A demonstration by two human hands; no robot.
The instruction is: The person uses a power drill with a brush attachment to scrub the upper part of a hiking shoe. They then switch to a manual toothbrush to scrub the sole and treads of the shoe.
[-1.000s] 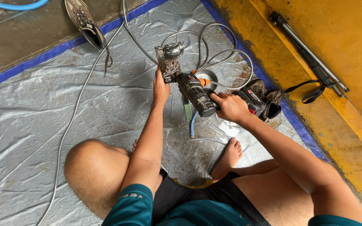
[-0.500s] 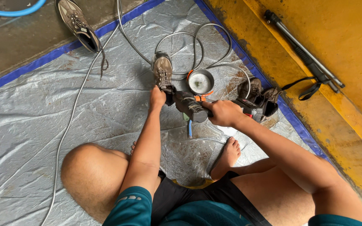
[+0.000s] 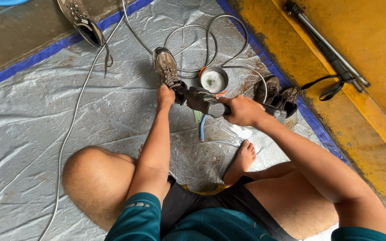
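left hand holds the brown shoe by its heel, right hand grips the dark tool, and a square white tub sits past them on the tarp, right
Not quite: the tub is round, not square, as the head view shows. The rest holds: the left hand holds the brown shoe by its heel, the right hand grips the dark tool, and the tub sits past them on the tarp.

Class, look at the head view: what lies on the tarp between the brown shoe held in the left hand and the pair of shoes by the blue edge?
A small round container with pale contents, ringed by loops of grey cable.
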